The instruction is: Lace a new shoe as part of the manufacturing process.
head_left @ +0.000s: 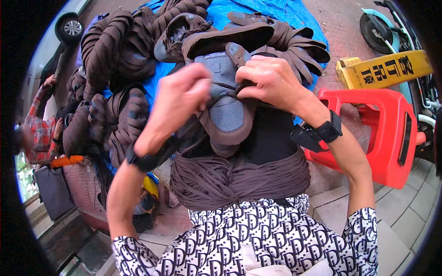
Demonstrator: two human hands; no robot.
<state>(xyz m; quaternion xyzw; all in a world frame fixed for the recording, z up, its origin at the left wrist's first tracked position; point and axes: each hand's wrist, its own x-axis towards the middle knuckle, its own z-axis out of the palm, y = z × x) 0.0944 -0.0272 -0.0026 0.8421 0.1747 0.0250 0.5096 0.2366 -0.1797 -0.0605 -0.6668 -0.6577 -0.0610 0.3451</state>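
Note:
A brown shoe (235, 133) with a blue-grey mesh toe and tongue lies in front of me, toe toward my body. At its right side my right hand (271, 80) is closed in a pinch on a dark shoelace (224, 86) that crosses the tongue. My left hand (182, 103), blurred by motion, is curled closed just left of the shoe; what its fingers hold is hidden. Across my lap lies a thick bundle of dark brown laces (239, 179). Both wrists wear black bands.
Heaps of brown shoe pieces (115, 55) lie left and beyond on a blue tarp (294, 18). A red plastic stool (391, 138) stands at right, near a yellow box (386, 69) and a parked bike (377, 32). Another person in a plaid shirt (39, 133) is at far left.

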